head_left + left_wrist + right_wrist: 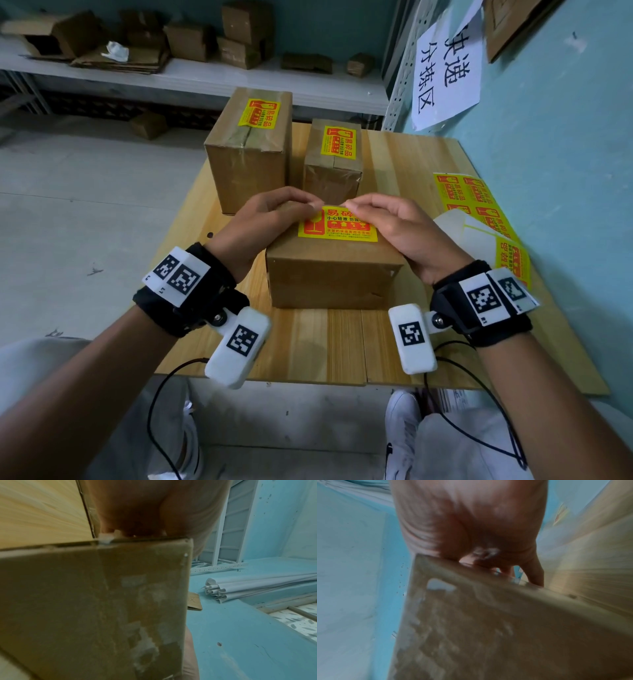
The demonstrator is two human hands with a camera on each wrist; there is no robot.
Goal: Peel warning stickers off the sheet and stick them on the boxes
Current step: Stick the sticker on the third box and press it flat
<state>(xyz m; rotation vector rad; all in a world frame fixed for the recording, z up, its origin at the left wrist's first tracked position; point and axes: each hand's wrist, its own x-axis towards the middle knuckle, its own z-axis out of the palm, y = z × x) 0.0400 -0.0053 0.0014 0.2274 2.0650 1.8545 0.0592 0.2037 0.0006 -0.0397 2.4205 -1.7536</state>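
While the sticker [337,224] lies on the near box [334,274] on the worktop [342,342], the left hand [263,219] and right hand [394,226] pinch its far corners; the sheet [479,205] lies right.

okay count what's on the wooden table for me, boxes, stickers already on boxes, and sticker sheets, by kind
Cardboard boxes: 3, tall, middle, near
Yellow stickers on boxes: 3
Sticker sheets: 1
Total: 7
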